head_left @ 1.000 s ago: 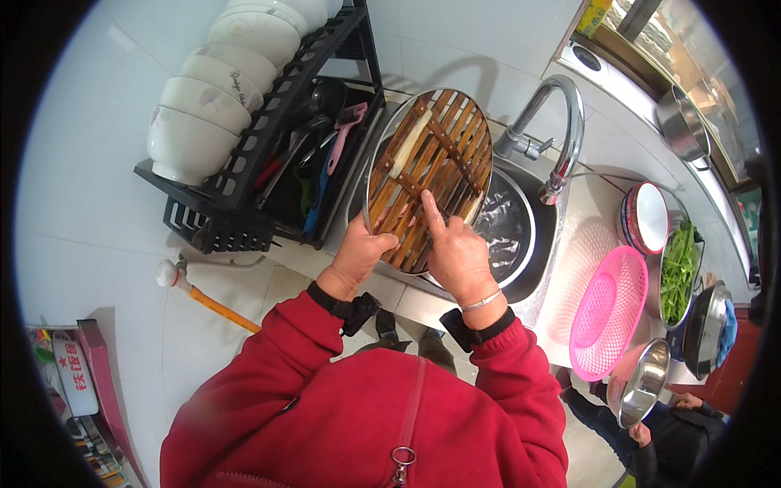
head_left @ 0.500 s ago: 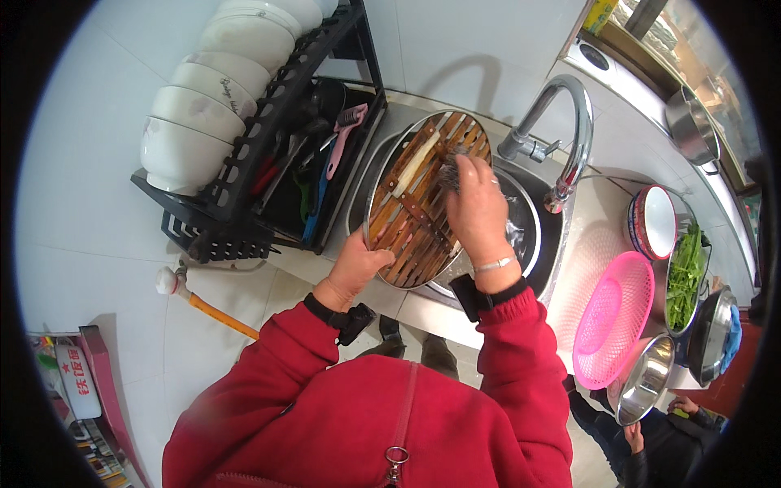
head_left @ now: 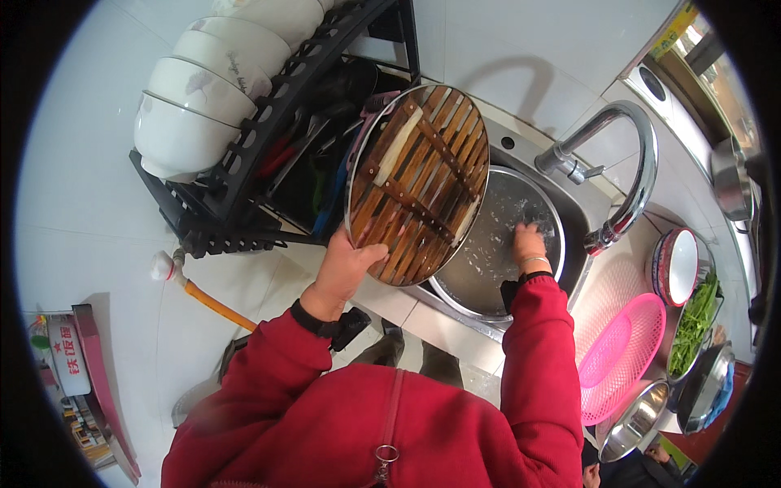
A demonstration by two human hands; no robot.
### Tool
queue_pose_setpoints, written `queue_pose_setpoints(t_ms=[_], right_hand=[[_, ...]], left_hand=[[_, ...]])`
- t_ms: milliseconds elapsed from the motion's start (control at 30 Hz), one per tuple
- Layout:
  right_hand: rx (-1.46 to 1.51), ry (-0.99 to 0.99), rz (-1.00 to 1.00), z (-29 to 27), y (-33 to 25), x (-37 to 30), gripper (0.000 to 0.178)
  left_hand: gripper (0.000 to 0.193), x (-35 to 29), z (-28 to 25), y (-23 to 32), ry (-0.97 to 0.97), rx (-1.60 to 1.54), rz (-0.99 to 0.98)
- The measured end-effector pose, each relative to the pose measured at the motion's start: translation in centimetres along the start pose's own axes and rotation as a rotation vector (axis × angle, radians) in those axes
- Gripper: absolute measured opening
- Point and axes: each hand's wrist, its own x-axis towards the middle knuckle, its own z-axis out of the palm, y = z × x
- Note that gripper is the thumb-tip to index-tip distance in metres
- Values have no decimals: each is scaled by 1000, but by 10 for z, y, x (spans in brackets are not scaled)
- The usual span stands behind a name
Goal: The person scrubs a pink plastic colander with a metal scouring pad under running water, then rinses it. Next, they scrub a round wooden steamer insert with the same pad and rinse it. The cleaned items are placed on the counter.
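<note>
My left hand (head_left: 346, 268) grips the near left rim of a round steamer rack (head_left: 423, 191), brown wooden slats inside a metal hoop, and tilts it up over the sink's left side. My right hand (head_left: 529, 242) is dipped into cloudy water in a round metal basin (head_left: 561, 272) standing in the steel sink (head_left: 508, 143). Its fingers are partly under the surface, closed on a grey steel wool scrubber (head_left: 543, 231) that shows only dimly. One pale slat on the rack stands out from the dark ones.
A chrome faucet (head_left: 647, 154) arches behind the basin. At left stands a black dish rack (head_left: 244, 154) with white bowls (head_left: 183, 134) and utensils. To the right are a pink basket (head_left: 622, 354), a metal bowl (head_left: 634, 419), stacked bowls (head_left: 677, 267) and green vegetables (head_left: 695, 325). Another person's hand (head_left: 591, 474) shows lower right.
My right hand has left the rack's slats with the scrubber and gone down into the basin water. The rack, still in my left hand, has shifted left and uncovered the basin.
</note>
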Motion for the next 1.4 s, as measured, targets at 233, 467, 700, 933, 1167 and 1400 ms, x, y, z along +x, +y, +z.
queue_pose_setpoints(t_ms=[233,467,700,933,1167,1400], right_hand=[[438,425,-325,-86,-34,-80,36],[557,683,-547,-99,-116,-119,50],[636,574,-404,-74,-94,-118,43],[558,714,-438,-58,-107,-97,39],[121,442,-266,-5,2,-19,14],[151,-134,-238,13,3,-4,28]], left_hand=[[42,11,9,-8,-6,-112,-88],[48,15,31,-13,-71,-119,-54],[42,17,20,-12,-126,-125,-41],[40,18,19,-12,-64,-124,-60],[47,10,10,3,34,-98,-80],[42,9,8,1,36,-132,-69]])
